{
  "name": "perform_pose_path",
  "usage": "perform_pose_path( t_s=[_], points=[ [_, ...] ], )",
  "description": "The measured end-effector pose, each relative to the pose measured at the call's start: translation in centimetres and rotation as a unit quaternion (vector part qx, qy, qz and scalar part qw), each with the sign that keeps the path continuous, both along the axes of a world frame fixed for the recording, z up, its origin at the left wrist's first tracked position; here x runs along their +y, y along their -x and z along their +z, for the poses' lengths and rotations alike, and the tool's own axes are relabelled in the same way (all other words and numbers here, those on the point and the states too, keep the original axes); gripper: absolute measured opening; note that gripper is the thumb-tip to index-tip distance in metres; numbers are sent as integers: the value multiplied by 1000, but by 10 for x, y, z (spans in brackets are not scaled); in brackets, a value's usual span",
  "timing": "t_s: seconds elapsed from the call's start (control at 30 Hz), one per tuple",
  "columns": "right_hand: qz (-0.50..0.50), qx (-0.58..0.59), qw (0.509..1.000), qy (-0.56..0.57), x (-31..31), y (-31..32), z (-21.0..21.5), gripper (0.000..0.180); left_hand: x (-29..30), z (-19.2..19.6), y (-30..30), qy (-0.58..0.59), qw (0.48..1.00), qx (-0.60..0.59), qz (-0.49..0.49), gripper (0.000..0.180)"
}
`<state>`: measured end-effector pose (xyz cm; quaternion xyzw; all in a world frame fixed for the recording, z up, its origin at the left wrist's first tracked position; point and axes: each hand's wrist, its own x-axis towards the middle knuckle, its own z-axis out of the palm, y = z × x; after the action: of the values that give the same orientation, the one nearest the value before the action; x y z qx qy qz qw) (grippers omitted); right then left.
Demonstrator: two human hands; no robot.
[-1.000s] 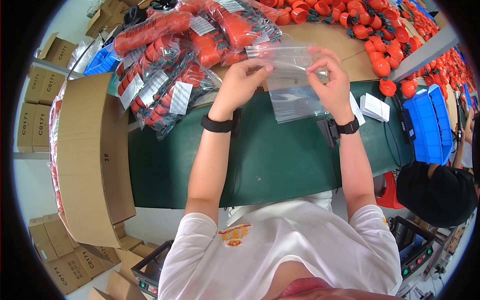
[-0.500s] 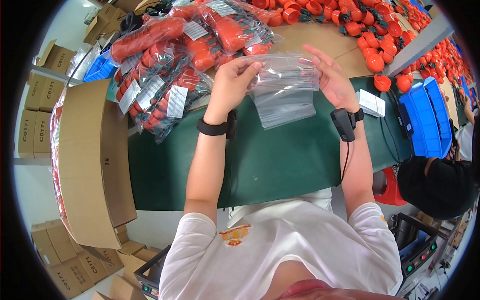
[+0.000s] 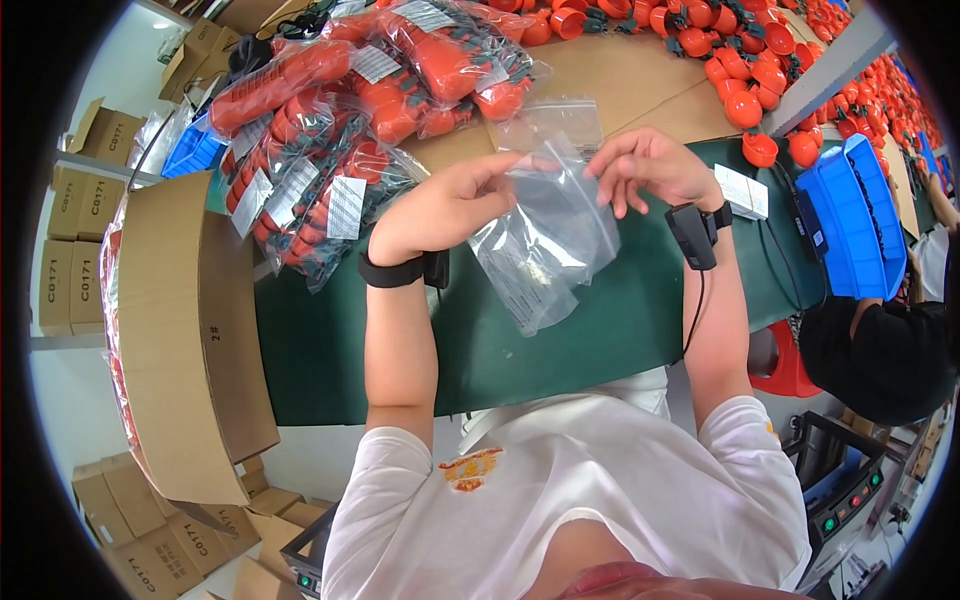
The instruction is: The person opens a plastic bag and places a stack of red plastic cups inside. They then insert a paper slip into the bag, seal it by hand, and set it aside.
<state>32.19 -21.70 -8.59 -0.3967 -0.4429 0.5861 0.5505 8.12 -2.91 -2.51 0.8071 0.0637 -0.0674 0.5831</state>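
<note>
A clear plastic zip bag (image 3: 545,240) hangs in front of me, tilted, with its zip edge toward the upper right. On its left edge, the thumb and fingers of my left hand (image 3: 440,208) are closed, the fingertips partly hidden by the film. My right hand (image 3: 660,172) has its thumb and forefinger at the bag's upper right edge, while the other fingers curl loosely. The bag looks flat, with nothing inside that I can make out. Behind it, more clear film (image 3: 550,118) lies on the cardboard.
Filled bags of red cups (image 3: 390,100) pile up at the far left. Loose red cups (image 3: 740,105) cover the far right, near a metal post (image 3: 825,75). An open carton (image 3: 190,330) stands left of the green table (image 3: 560,365). White cards (image 3: 741,190) and a blue bin (image 3: 855,220) are right.
The bag has come off the stack and toward me, turning from level to tilted. My left hand has moved left and down; my right hand has shifted slightly down, its fingers more curled.
</note>
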Motion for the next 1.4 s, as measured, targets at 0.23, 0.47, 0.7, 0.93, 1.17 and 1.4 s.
perform_pose_path(
  t_s=[0.23, 0.47, 0.7, 0.93, 1.17, 1.4],
  points=[
    [4, -93, 994, 57, 8, 12, 0, 20, 1, -1, 2, -25, 1000, -8, 14, 50],
    [-45, -78, 995, 39, 9, 6, -8, 18, 2, -8, -2, -26, 996, 5, 87, 48],
    [-123, -25, 992, 23, 7, -11, -16, 16, 8, -19, -6, -72, 976, -121, 168, 44],
    [-121, -3, 992, 27, 10, 4, -9, 16, -13, 0, -10, -107, 964, -103, 222, 16],
    [-64, -5, 998, -19, 19, 48, 2, 22, -44, -10, -23, -81, 984, -63, 148, 37],
    [-67, -34, 996, -39, 19, 48, 3, 21, -38, -6, -20, 16, 994, -12, 107, 30]
  ],
)
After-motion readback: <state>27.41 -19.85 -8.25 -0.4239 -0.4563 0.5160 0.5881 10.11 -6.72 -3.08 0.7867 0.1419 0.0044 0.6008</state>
